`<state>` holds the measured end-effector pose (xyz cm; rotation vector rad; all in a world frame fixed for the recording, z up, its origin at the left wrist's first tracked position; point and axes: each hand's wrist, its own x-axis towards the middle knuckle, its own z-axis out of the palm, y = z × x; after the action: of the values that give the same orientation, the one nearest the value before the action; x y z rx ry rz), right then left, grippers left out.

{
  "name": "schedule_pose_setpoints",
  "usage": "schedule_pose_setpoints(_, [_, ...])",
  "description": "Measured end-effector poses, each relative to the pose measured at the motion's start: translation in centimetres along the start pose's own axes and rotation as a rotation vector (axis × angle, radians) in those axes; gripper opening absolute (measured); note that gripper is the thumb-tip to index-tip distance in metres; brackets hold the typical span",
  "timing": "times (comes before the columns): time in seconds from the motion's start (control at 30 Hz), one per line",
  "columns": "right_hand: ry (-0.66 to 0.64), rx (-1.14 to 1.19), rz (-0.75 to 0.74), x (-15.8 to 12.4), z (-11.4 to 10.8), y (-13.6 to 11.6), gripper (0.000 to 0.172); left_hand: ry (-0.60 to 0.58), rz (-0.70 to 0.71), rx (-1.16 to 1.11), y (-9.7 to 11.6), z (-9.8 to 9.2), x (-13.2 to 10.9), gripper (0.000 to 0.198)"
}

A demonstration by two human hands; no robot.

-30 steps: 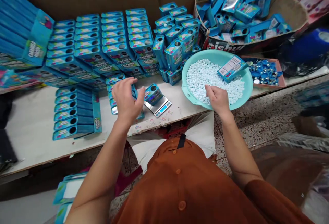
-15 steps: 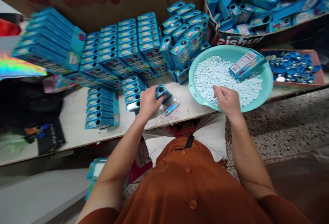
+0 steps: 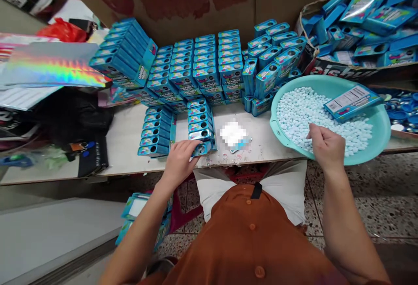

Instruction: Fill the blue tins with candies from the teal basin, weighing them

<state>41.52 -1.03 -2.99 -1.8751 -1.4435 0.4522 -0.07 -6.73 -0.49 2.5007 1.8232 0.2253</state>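
My left hand [image 3: 183,156] grips a small blue candy box [image 3: 201,149] with a round hole in its end. It is at the front of a short row of like boxes [image 3: 200,121] in a display tray. To the right lies a small digital scale [image 3: 234,149], partly blurred out. My right hand [image 3: 326,147] is closed above the near side of a turquoise basin [image 3: 380,143]; whatever its fingers hold is hidden. Pale candies [image 3: 298,115] fill much of the basin, and a blue candy box [image 3: 352,102] lies tilted on them.
Filled display trays of blue boxes [image 3: 183,80] stand along the back. A carton [image 3: 307,54] heaped with boxes is at back right, beside a shallow box of blue caps [image 3: 400,115]. Another tray row [image 3: 155,132] and a black bag [image 3: 78,119] lie leftward.
My left hand has moved the candy box left, from the scale to the row's front end. My right hand stays closed over the basin. The view has swung left.
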Motion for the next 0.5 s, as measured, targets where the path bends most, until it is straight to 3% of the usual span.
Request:
schedule_pose_setpoints(0.13, [0.006,-0.05,0.006,-0.1,0.0,-0.3,0.042,-0.03,0.036,0.014,-0.1,1.3,0.7,0.039])
schedule_pose_setpoints(0.3, [-0.001,-0.064,0.016,0.0,-0.1,-0.3,0.043,-0.011,0.005,0.07,0.0,1.6,1.2,0.044])
schedule_pose_setpoints(0.5, [-0.026,-0.083,0.055,0.0,-0.3,0.2,0.044,-0.079,0.143,0.046,-0.8,1.7,2.7,0.053])
